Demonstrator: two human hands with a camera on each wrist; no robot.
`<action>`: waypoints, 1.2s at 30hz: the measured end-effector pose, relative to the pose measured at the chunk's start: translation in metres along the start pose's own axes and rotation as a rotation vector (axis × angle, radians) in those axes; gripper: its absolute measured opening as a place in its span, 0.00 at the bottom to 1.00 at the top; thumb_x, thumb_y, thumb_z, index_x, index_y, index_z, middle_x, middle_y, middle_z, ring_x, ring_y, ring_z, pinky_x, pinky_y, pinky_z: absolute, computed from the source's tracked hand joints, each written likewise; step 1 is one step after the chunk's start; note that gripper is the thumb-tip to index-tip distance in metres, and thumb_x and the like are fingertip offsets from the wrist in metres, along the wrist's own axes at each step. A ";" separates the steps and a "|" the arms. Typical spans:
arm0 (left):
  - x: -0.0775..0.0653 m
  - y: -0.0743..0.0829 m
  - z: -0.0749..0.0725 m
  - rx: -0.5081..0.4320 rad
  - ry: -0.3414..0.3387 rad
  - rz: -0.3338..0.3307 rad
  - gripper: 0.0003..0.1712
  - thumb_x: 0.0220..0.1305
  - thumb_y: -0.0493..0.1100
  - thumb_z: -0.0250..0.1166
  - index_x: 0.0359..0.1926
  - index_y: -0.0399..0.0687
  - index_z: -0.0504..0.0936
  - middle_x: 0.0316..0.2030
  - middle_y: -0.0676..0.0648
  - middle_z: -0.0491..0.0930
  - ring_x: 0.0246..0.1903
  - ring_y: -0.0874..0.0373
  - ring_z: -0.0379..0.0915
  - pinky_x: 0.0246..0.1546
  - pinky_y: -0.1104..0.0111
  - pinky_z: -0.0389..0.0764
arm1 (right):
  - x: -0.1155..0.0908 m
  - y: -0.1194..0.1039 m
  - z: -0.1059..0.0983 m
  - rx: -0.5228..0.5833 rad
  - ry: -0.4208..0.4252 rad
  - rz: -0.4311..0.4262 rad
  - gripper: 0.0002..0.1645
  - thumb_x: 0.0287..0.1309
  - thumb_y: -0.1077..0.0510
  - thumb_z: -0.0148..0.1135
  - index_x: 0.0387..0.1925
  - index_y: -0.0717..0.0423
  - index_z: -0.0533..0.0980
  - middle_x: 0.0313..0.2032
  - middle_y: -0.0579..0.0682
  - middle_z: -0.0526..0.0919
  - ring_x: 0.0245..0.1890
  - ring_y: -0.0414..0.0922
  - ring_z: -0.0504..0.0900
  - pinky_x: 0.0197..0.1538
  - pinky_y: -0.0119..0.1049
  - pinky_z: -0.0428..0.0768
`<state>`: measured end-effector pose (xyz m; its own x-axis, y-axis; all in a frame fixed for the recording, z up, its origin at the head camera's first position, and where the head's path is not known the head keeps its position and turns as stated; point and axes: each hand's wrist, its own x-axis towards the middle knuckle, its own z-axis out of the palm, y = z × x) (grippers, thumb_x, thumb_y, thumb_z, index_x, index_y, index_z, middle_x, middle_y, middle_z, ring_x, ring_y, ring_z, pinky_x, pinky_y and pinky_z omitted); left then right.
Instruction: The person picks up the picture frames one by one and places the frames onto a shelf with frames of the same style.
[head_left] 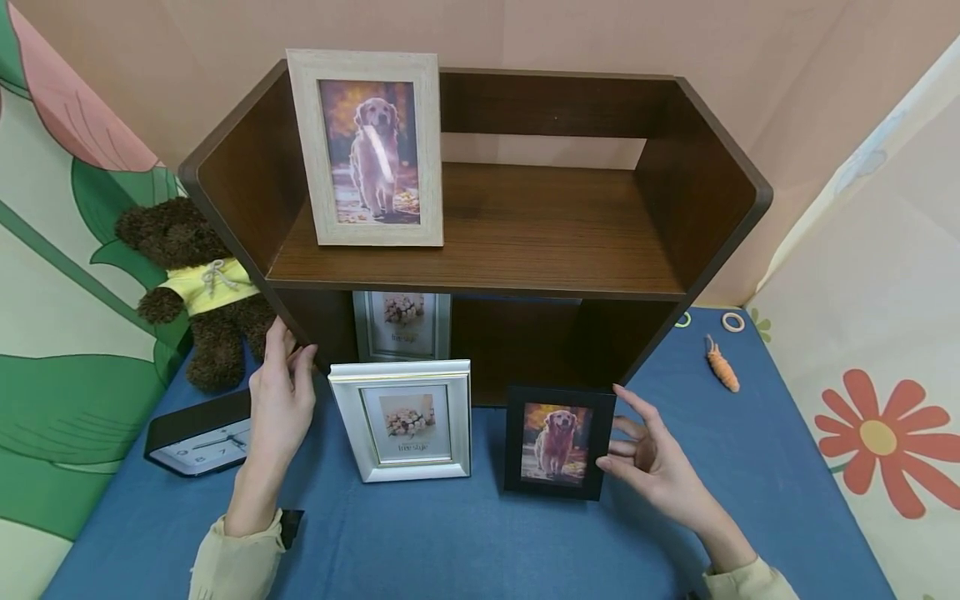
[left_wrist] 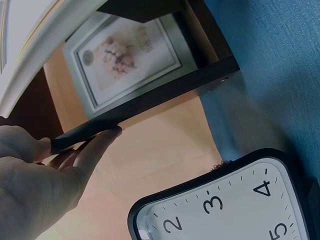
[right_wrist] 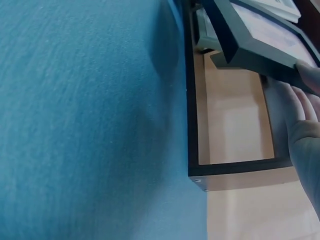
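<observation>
I see the dark brown shelf [head_left: 555,225] on the far side, its left edge pinched by the left hand [head_left: 282,396]. Near its lower right lies the step I judge in hand, positioning the black photo frame [head_left: 557,446]; next calls for clearing the silver frame [head_left: 408,427] to the left. The right hand [head_left: 651,467] pinches its right edge, thumb and fingers narrowed.

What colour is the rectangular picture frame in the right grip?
The rectangular picture frame is black, clearest in the head view.
</observation>
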<state>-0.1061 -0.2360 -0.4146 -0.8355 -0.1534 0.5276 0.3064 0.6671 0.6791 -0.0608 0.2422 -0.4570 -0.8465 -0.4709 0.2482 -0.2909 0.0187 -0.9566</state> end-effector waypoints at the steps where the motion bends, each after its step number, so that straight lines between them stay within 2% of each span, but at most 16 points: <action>1: 0.000 0.000 0.000 -0.001 -0.001 0.000 0.34 0.79 0.24 0.55 0.81 0.41 0.61 0.67 0.30 0.76 0.66 0.31 0.74 0.56 0.37 0.77 | 0.000 -0.001 0.000 -0.008 0.011 0.004 0.60 0.64 0.84 0.61 0.86 0.58 0.42 0.64 0.40 0.76 0.58 0.40 0.86 0.53 0.36 0.86; 3: 0.000 0.000 0.000 -0.002 -0.003 -0.001 0.35 0.79 0.24 0.55 0.82 0.41 0.60 0.68 0.30 0.76 0.65 0.30 0.75 0.56 0.37 0.77 | 0.000 -0.003 0.001 -0.021 0.028 0.002 0.61 0.63 0.84 0.62 0.87 0.55 0.44 0.63 0.40 0.77 0.58 0.40 0.86 0.53 0.36 0.86; 7: 0.000 0.000 0.000 0.000 -0.011 -0.007 0.35 0.80 0.24 0.54 0.82 0.42 0.60 0.68 0.29 0.76 0.62 0.30 0.78 0.54 0.37 0.78 | 0.001 -0.005 0.000 0.008 0.030 -0.039 0.61 0.62 0.87 0.59 0.87 0.57 0.44 0.63 0.42 0.78 0.58 0.40 0.86 0.53 0.35 0.85; 13: -0.001 0.001 0.001 0.030 -0.019 -0.019 0.35 0.80 0.25 0.54 0.82 0.43 0.59 0.68 0.31 0.76 0.57 0.32 0.82 0.50 0.44 0.83 | 0.003 -0.009 -0.001 0.043 0.022 -0.090 0.61 0.61 0.89 0.56 0.86 0.58 0.43 0.65 0.43 0.79 0.59 0.41 0.86 0.53 0.35 0.85; 17: 0.000 0.002 0.000 0.022 -0.021 -0.022 0.36 0.80 0.25 0.54 0.83 0.43 0.58 0.68 0.30 0.76 0.57 0.31 0.82 0.49 0.40 0.81 | 0.006 -0.011 -0.002 0.037 0.032 -0.104 0.60 0.61 0.89 0.57 0.86 0.61 0.43 0.65 0.44 0.80 0.58 0.42 0.87 0.52 0.35 0.85; 19: -0.001 0.002 -0.001 0.024 -0.020 -0.022 0.36 0.80 0.25 0.54 0.83 0.44 0.58 0.69 0.30 0.76 0.57 0.31 0.82 0.51 0.50 0.85 | 0.007 -0.013 -0.002 0.035 0.033 -0.109 0.60 0.61 0.89 0.57 0.86 0.61 0.43 0.65 0.44 0.80 0.58 0.42 0.87 0.52 0.35 0.86; 21: -0.001 0.002 -0.001 0.022 -0.020 -0.020 0.36 0.80 0.25 0.54 0.83 0.44 0.59 0.69 0.30 0.76 0.57 0.31 0.82 0.52 0.66 0.84 | 0.008 -0.014 -0.002 0.027 0.039 -0.116 0.61 0.59 0.89 0.58 0.86 0.62 0.44 0.65 0.44 0.80 0.58 0.42 0.87 0.52 0.35 0.86; 23: -0.001 0.001 -0.001 0.026 -0.017 -0.015 0.35 0.80 0.26 0.54 0.83 0.44 0.59 0.68 0.31 0.76 0.57 0.32 0.82 0.52 0.68 0.84 | 0.009 -0.016 -0.001 0.017 0.046 -0.123 0.61 0.59 0.89 0.59 0.86 0.62 0.44 0.65 0.44 0.81 0.57 0.42 0.87 0.51 0.35 0.86; 24: -0.001 0.001 -0.001 0.027 -0.016 -0.013 0.35 0.80 0.26 0.54 0.83 0.44 0.59 0.68 0.31 0.76 0.57 0.32 0.82 0.52 0.68 0.84 | 0.009 -0.017 -0.001 0.009 0.050 -0.126 0.61 0.59 0.89 0.59 0.86 0.63 0.44 0.65 0.44 0.81 0.57 0.42 0.87 0.51 0.35 0.86; 27: -0.001 0.000 -0.001 0.030 -0.014 -0.008 0.35 0.80 0.26 0.54 0.83 0.43 0.59 0.68 0.30 0.76 0.56 0.32 0.83 0.50 0.50 0.85 | 0.010 -0.019 -0.001 -0.015 0.062 -0.133 0.61 0.57 0.89 0.61 0.85 0.63 0.46 0.64 0.43 0.81 0.56 0.41 0.87 0.50 0.35 0.86; 28: -0.001 0.000 -0.001 0.032 -0.014 -0.009 0.35 0.80 0.26 0.54 0.83 0.43 0.59 0.68 0.30 0.76 0.56 0.32 0.83 0.49 0.47 0.84 | 0.010 -0.019 -0.001 -0.021 0.065 -0.134 0.61 0.57 0.89 0.61 0.85 0.64 0.46 0.63 0.43 0.81 0.56 0.40 0.88 0.50 0.34 0.86; 33: -0.001 0.000 0.000 0.027 -0.011 -0.008 0.35 0.80 0.25 0.54 0.82 0.43 0.59 0.68 0.30 0.76 0.56 0.31 0.82 0.49 0.46 0.84 | 0.011 -0.023 0.000 -0.036 0.077 -0.137 0.61 0.57 0.89 0.61 0.85 0.63 0.46 0.62 0.43 0.82 0.55 0.40 0.88 0.50 0.34 0.86; 35: -0.001 0.000 0.000 0.022 -0.009 -0.006 0.35 0.80 0.25 0.54 0.82 0.42 0.60 0.68 0.30 0.76 0.56 0.30 0.82 0.50 0.57 0.86 | 0.012 -0.025 0.000 -0.033 0.084 -0.142 0.62 0.56 0.90 0.61 0.85 0.63 0.46 0.62 0.43 0.82 0.56 0.40 0.88 0.50 0.34 0.86; 36: -0.001 0.000 0.000 0.020 -0.008 -0.006 0.35 0.80 0.25 0.54 0.82 0.42 0.60 0.68 0.29 0.76 0.56 0.30 0.82 0.51 0.66 0.85 | 0.012 -0.025 0.000 -0.030 0.087 -0.146 0.62 0.56 0.90 0.60 0.85 0.63 0.47 0.62 0.43 0.82 0.55 0.40 0.88 0.50 0.34 0.86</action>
<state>-0.1051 -0.2358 -0.4149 -0.8408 -0.1519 0.5197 0.2925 0.6803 0.6721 -0.0637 0.2359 -0.4297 -0.8291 -0.3924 0.3982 -0.4262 -0.0174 -0.9045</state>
